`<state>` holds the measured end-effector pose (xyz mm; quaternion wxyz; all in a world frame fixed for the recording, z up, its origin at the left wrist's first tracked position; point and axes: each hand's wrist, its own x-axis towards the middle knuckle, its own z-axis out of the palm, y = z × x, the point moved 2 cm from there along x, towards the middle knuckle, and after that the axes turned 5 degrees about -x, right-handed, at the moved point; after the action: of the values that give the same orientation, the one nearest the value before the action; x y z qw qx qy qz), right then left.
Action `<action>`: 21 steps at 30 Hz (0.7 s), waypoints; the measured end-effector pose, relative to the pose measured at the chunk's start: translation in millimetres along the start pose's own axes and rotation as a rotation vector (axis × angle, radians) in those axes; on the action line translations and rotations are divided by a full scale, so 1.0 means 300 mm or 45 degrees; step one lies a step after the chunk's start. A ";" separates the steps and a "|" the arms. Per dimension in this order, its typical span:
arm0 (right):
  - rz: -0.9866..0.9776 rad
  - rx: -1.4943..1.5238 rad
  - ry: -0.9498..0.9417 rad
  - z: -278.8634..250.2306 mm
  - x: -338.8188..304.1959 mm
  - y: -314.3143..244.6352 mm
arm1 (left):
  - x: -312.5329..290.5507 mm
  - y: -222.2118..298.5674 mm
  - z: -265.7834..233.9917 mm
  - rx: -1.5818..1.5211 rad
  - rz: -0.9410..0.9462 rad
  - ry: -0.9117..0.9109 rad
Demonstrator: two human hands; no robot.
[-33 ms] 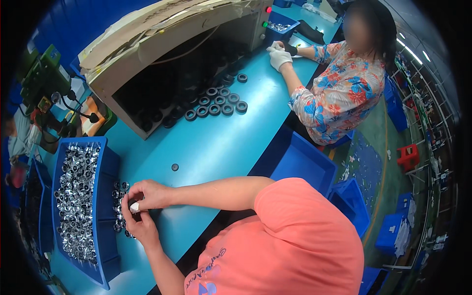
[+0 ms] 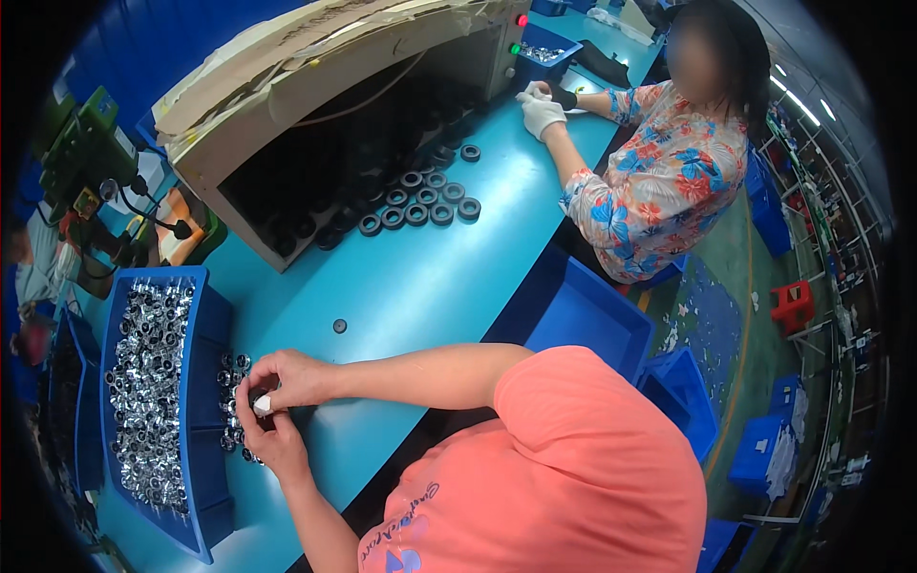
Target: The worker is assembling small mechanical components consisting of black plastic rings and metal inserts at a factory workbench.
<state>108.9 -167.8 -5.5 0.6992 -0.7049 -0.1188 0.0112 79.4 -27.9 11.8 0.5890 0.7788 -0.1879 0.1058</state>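
Close together over the left side of the blue-green table [image 2: 287, 487], my right hand [image 2: 298, 378] and my left hand [image 2: 277, 445] meet with bent fingers around a small dark round part [image 2: 256, 392], mostly hidden by the fingers. A white piece [image 2: 262, 405] shows at the fingertips; whether it is a finger covering or a separate thing is unclear. Beside my hands, several shiny silver-and-black round parts [image 2: 229, 401] lie in rows against a blue bin [image 2: 203, 382]. That bin is heaped with similar shiny parts [image 2: 148, 401]. One small dark ring [image 2: 340, 326] lies apart on the table.
Several black rings [image 2: 417, 212] lie before a wide box-like housing [image 2: 205, 158] topped with torn cardboard. At the far left stands a green machine [image 2: 100, 134]. A co-worker's white-gloved hand [image 2: 543, 115] is at the far table edge. Blue bins [image 2: 597, 320] stand on the right.
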 end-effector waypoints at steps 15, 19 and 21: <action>0.100 0.186 -0.046 0.018 0.009 0.023 | 0.001 -0.009 0.001 -0.048 -0.090 -0.024; 0.151 0.367 -0.096 0.002 0.016 -0.001 | 0.000 -0.029 -0.014 -0.261 -0.074 -0.035; 0.123 0.320 -0.089 -0.007 0.022 0.015 | 0.000 -0.047 -0.006 -0.322 -0.035 -0.045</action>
<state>116.5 -168.6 -9.0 0.7760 -0.6159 -0.1067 0.0843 85.5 -22.8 -0.2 0.6805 0.7026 -0.1995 0.0594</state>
